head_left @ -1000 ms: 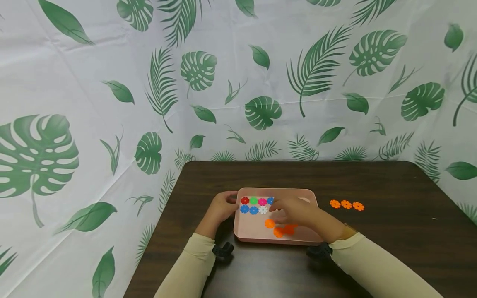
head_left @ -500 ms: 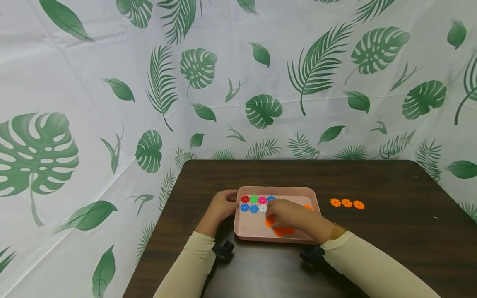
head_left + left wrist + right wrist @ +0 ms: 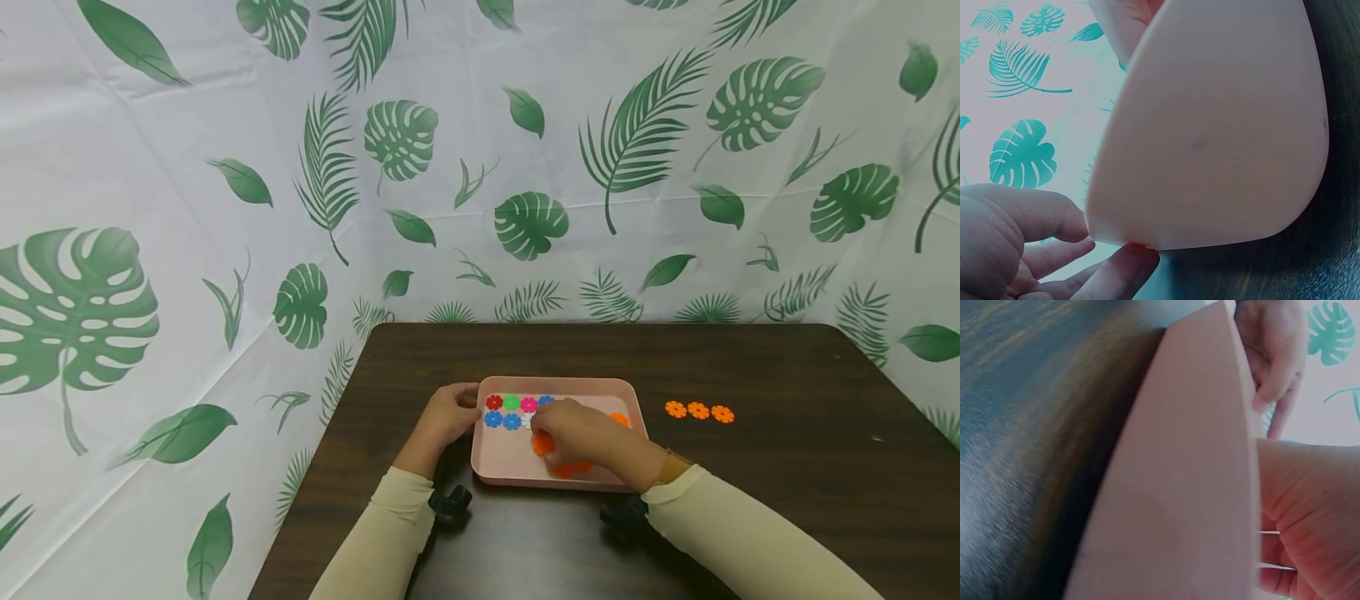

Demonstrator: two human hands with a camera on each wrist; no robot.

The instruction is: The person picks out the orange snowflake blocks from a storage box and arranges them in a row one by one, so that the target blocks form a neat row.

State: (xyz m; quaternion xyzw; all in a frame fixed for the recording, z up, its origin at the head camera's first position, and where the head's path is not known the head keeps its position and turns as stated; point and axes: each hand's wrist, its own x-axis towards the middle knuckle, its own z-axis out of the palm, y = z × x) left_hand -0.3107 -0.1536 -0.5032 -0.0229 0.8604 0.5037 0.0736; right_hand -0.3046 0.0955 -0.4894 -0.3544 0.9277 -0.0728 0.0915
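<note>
A shallow pink tray [image 3: 510, 467] holds small flower-shaped plastic discs. Two rows lie at its upper left, among them a red disc [image 3: 494, 402], a green disc [image 3: 512, 402] and a blue disc [image 3: 492, 420]. My left hand [image 3: 447, 417] holds the tray's left edge; in the left wrist view, thumb and fingers meet the tray's corner. Inside the tray, my right hand [image 3: 577, 431] has its fingers curled down on an orange disc [image 3: 543, 444] beside a partly covered white disc [image 3: 527, 421]. More orange discs [image 3: 570, 471] lie under that hand. The right wrist view hides the fingertips behind the tray wall.
Three orange discs [image 3: 698, 411] lie in a row on the dark wooden table [image 3: 787, 483], right of the tray. Another orange disc [image 3: 619, 419] is at the tray's right side. A leaf-patterned cloth [image 3: 450, 275] hangs behind the table.
My right hand has moved slightly left and down within the tray, its fingers closing on an orange disc. The orange disc at the tray's right has come into sight. My left hand stays put.
</note>
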